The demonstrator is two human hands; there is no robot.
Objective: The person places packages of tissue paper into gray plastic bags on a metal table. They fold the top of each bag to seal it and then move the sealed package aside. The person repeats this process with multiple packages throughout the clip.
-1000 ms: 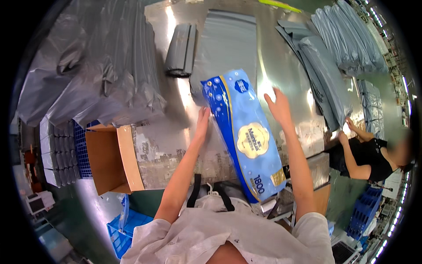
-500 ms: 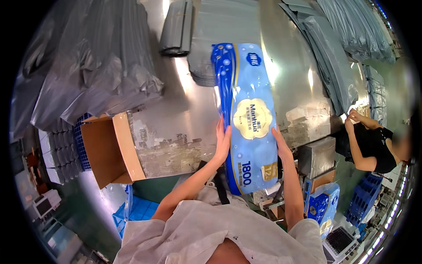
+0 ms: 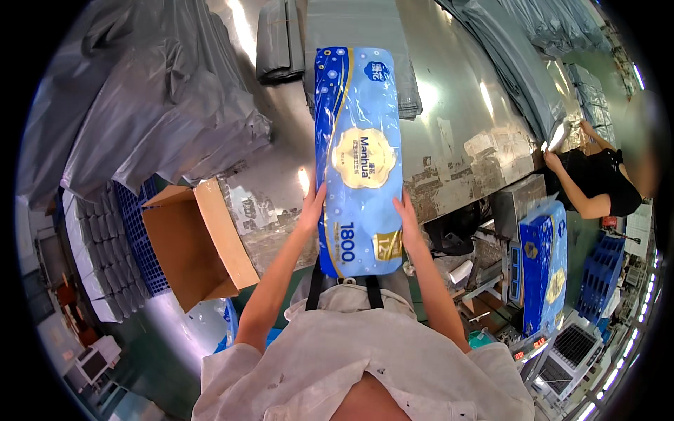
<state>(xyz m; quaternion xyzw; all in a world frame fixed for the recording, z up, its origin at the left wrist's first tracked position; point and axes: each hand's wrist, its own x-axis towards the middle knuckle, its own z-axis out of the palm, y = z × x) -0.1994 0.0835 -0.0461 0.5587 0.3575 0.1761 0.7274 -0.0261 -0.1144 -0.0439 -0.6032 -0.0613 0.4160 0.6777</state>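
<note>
Between my two hands is a long, glossy blue tissue pack point(image 3: 365, 210) in plastic wrap, its printed broad face up. My left hand point(image 3: 313, 209) presses along its left edge, while my right hand point(image 3: 408, 219) grips the right edge. Fingers reach down its sides and are partly hidden beneath it. The pack's far end covers part of a stack of flat grey plastic bags point(image 3: 351, 21) on the metal table point(image 3: 449, 126). Its near end is close to my waist. Left of that stack lies a folded grey bag bundle point(image 3: 279, 45).
An open cardboard box point(image 3: 186, 252) stands at the table's near left. Grey bags point(image 3: 161, 105) heap over the left side; more grey bags point(image 3: 509, 67) lie far right. Another blue tissue pack point(image 3: 544, 266) stands to my right, above a red-digit display point(image 3: 530, 349). A person point(image 3: 597, 182) handles grey material at right.
The tissue pack, with both hands on it, has moved left and farther up in the picture. My viewpoint has shifted; the second pack at right shows more fully.
</note>
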